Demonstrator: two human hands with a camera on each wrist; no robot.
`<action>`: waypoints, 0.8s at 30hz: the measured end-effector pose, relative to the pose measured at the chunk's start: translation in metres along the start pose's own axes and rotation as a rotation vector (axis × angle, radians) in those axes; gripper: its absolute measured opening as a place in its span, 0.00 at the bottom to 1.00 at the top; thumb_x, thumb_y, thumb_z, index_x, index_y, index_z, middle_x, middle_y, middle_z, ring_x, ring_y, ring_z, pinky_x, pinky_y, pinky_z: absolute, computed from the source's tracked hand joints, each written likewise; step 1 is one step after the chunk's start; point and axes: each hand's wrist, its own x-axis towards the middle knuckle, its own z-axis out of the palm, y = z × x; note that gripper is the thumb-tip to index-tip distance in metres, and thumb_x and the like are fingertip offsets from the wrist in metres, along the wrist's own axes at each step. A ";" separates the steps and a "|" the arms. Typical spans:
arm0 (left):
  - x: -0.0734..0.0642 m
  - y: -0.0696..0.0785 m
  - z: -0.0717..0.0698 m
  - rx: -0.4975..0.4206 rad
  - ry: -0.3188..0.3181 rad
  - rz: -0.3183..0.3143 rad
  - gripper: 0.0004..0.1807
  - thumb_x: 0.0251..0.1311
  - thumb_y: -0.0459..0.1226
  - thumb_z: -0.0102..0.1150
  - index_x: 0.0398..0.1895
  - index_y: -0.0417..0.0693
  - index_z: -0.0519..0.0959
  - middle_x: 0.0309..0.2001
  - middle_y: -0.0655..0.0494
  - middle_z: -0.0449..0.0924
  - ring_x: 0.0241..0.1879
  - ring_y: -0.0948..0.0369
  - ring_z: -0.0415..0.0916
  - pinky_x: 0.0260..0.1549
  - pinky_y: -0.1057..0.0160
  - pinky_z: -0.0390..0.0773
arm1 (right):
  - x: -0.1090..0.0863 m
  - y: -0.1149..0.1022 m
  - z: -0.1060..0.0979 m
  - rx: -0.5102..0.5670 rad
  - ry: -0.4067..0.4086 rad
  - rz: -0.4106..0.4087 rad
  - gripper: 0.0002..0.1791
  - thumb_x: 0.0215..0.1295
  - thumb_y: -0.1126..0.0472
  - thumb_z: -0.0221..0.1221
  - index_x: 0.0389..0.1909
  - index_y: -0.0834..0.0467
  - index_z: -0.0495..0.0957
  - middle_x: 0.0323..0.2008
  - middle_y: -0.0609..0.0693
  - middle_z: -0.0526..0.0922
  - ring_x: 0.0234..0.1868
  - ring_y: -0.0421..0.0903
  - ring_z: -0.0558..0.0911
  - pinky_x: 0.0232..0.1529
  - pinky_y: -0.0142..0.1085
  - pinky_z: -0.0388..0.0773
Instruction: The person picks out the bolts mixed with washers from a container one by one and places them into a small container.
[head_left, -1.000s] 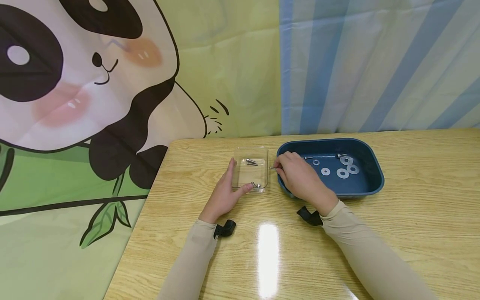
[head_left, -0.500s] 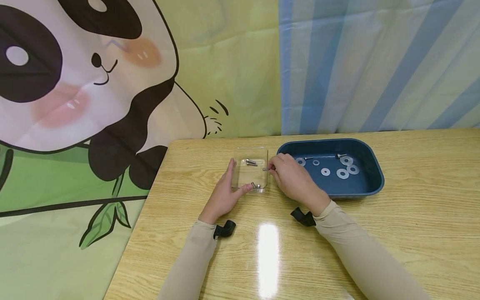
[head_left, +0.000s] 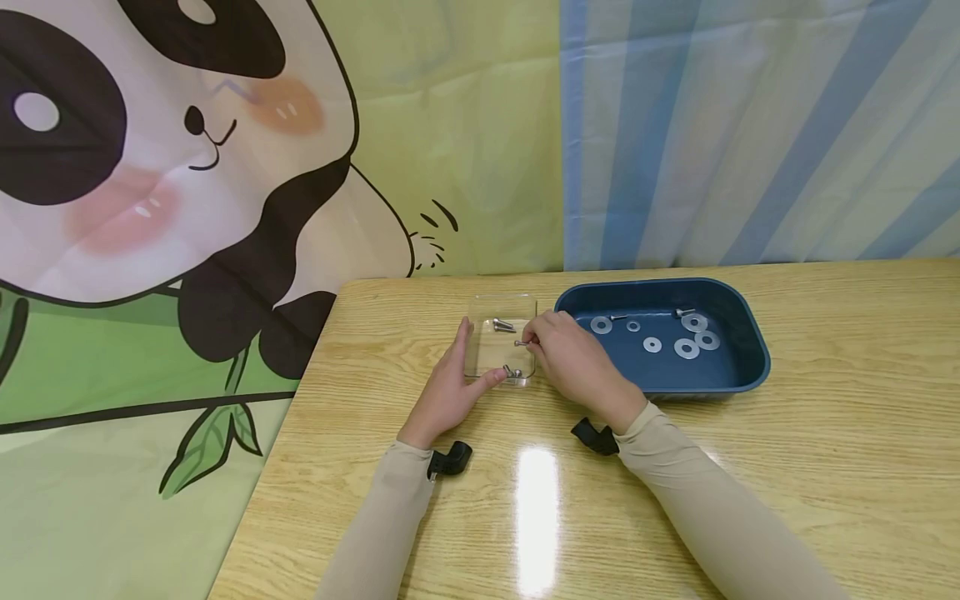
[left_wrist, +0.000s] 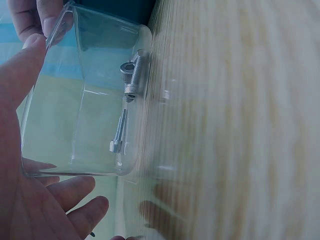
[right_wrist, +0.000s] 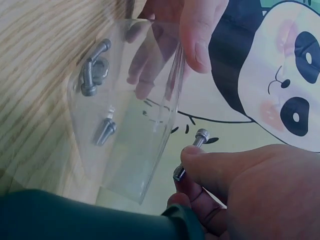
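A clear plastic box (head_left: 486,352) stands on the table with several metal bolts (left_wrist: 131,77) lying in it. My left hand (head_left: 444,390) holds the box at its near left corner, thumb at the near rim and fingers along the left side. My right hand (head_left: 577,362) pinches a small socket-head bolt (right_wrist: 200,136) between thumb and fingers. This bolt is over the box's right side, its head pointing left in the head view. In the right wrist view it is above the rim, apart from the bolts below.
Just right of the box sits a dark blue tray (head_left: 738,371). Inside are several flat washers (head_left: 686,348) and a few bolts (head_left: 683,313). The wooden table (head_left: 847,392) meets a printed cloth backdrop (head_left: 480,150) behind.
My right hand has moved left from the blue tray's left edge to over the box's right side, carrying the bolt. A washer it covered now shows. My left hand stays put.
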 end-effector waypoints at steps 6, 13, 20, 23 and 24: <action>0.000 0.000 0.000 -0.001 0.000 0.004 0.57 0.63 0.66 0.56 0.83 0.58 0.34 0.81 0.59 0.43 0.77 0.50 0.48 0.71 0.42 0.56 | 0.003 -0.002 0.004 -0.008 -0.017 0.005 0.03 0.74 0.65 0.57 0.42 0.58 0.80 0.43 0.52 0.80 0.46 0.49 0.76 0.46 0.42 0.77; -0.001 0.000 0.000 0.002 -0.006 0.001 0.57 0.62 0.67 0.55 0.82 0.63 0.32 0.81 0.60 0.42 0.77 0.50 0.47 0.71 0.42 0.55 | 0.003 -0.005 0.005 -0.028 -0.004 0.000 0.04 0.73 0.65 0.59 0.42 0.59 0.81 0.42 0.52 0.81 0.46 0.49 0.77 0.47 0.43 0.78; 0.000 0.000 0.000 0.004 -0.005 -0.001 0.57 0.62 0.67 0.55 0.81 0.67 0.30 0.80 0.60 0.42 0.77 0.50 0.47 0.72 0.43 0.55 | 0.004 -0.005 0.009 -0.073 0.001 -0.022 0.02 0.71 0.66 0.60 0.40 0.59 0.82 0.41 0.52 0.81 0.46 0.51 0.78 0.48 0.44 0.78; 0.000 0.000 0.000 0.001 -0.001 0.003 0.57 0.63 0.66 0.56 0.81 0.66 0.31 0.80 0.60 0.43 0.77 0.51 0.47 0.71 0.43 0.55 | 0.004 -0.005 0.010 -0.092 -0.003 -0.021 0.03 0.71 0.66 0.60 0.41 0.59 0.82 0.41 0.52 0.81 0.47 0.51 0.78 0.48 0.45 0.78; 0.000 0.000 0.000 -0.001 0.000 0.006 0.56 0.63 0.66 0.56 0.81 0.66 0.31 0.80 0.60 0.43 0.77 0.50 0.47 0.71 0.43 0.55 | 0.004 -0.005 0.011 -0.096 -0.004 -0.021 0.03 0.71 0.66 0.60 0.41 0.59 0.82 0.41 0.52 0.81 0.47 0.51 0.78 0.48 0.46 0.78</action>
